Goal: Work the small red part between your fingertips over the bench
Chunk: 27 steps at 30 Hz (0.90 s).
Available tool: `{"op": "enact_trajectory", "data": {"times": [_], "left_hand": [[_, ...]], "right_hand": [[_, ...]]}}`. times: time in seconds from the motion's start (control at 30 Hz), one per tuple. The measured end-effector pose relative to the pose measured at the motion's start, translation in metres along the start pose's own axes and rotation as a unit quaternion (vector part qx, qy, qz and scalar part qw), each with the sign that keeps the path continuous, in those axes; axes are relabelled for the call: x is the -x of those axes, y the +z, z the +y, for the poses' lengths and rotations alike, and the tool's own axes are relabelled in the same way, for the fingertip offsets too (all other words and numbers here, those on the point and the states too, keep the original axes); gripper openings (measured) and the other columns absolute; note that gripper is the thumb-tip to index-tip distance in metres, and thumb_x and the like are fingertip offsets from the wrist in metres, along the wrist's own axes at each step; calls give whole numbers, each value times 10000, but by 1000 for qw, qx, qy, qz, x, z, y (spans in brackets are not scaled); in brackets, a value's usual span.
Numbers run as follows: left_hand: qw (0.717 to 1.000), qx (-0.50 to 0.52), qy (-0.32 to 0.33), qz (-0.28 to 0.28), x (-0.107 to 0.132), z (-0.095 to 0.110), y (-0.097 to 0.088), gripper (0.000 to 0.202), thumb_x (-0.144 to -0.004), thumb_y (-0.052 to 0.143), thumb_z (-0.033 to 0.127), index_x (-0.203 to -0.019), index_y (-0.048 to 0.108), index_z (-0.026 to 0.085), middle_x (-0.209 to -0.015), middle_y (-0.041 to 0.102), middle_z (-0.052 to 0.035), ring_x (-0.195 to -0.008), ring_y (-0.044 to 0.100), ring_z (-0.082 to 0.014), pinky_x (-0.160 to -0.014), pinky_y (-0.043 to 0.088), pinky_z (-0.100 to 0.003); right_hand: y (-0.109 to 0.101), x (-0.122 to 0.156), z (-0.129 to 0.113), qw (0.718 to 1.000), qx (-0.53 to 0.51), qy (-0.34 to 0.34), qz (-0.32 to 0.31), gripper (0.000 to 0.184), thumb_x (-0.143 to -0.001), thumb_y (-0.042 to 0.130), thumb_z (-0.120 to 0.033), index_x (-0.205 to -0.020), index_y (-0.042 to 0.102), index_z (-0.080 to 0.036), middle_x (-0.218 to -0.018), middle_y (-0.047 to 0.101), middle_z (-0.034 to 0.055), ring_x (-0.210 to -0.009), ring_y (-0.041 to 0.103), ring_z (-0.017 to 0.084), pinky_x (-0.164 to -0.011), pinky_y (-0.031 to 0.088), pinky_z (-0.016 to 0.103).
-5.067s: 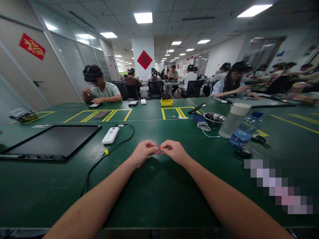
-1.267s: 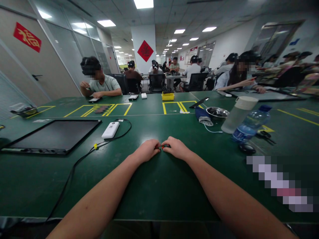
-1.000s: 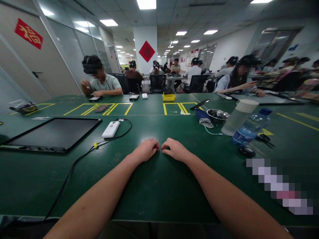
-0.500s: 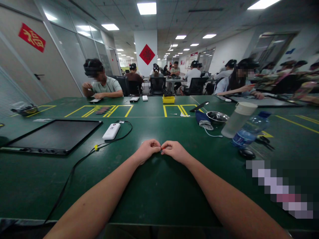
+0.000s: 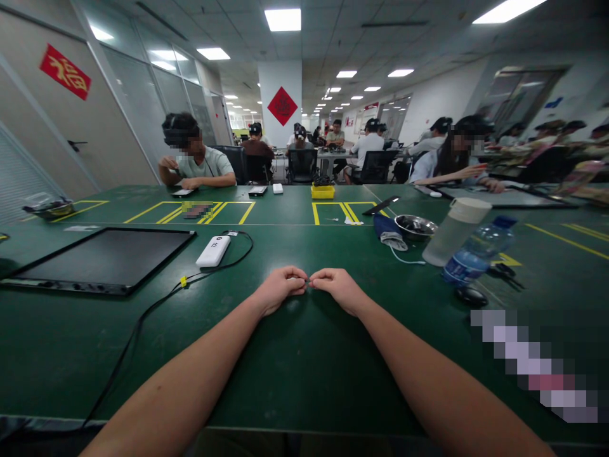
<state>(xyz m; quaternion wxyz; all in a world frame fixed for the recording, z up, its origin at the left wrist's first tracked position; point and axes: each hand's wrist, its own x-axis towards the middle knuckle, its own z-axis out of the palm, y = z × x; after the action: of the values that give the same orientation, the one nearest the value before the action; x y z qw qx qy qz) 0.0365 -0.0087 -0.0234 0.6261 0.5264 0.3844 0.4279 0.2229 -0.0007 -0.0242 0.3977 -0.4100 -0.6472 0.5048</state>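
My left hand (image 5: 280,289) and my right hand (image 5: 337,287) meet fingertip to fingertip over the green table (image 5: 295,355), a little above its surface. Both are closed in a pinch on a tiny object (image 5: 308,280) held between them; it is too small to make out, mostly hidden by the fingers. Both forearms stretch from the near edge toward the middle of the table.
A black tablet (image 5: 102,257) lies at left, with a white power bank (image 5: 212,251) and black cable (image 5: 143,317). At right stand a tumbler (image 5: 454,230), water bottle (image 5: 476,249), metal bowl (image 5: 415,225) and black mouse (image 5: 469,296). A yellow box (image 5: 322,191) sits farther back. Other people sit beyond.
My hands rose slightly off the table after pressing down on it, still pinched together. The red-orange bit seen earlier between the fingertips is now hidden.
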Motion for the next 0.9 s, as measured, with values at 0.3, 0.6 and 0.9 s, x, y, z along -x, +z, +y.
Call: {"op": "enact_trajectory", "data": {"times": [0.3, 0.6, 0.9], "left_hand": [[1000, -11, 2, 2, -4, -5, -3, 260, -712, 654, 115, -961, 577, 118, -871, 654, -84, -693, 609, -105, -644, 475, -222], [999, -36, -3, 14, -4, -1, 1, 264, -721, 648, 130, -984, 626, 115, -827, 651, -57, -669, 593, -92, -654, 469, -215], [1000, -5, -5, 7, -2, -2, 0, 277, -725, 657, 126, -999, 623, 110, -832, 656, -74, -653, 613, -98, -640, 492, -219]], "right_hand": [[-10, 1, -10, 974, 222, -36, -9, 156, -719, 617, -282, -756, 680, -144, -675, 655, 35, -639, 588, 145, -599, 417, 243], [-3, 17, -34, 882, 366, -22, -297, 301, -611, 739, -386, -822, 669, -185, -646, 603, -31, -535, 508, 92, -483, 294, 197], [-2, 10, -14, 941, 288, -79, -160, 63, -726, 600, -210, -757, 607, -156, -615, 586, -23, -532, 542, 90, -509, 368, 185]]}}
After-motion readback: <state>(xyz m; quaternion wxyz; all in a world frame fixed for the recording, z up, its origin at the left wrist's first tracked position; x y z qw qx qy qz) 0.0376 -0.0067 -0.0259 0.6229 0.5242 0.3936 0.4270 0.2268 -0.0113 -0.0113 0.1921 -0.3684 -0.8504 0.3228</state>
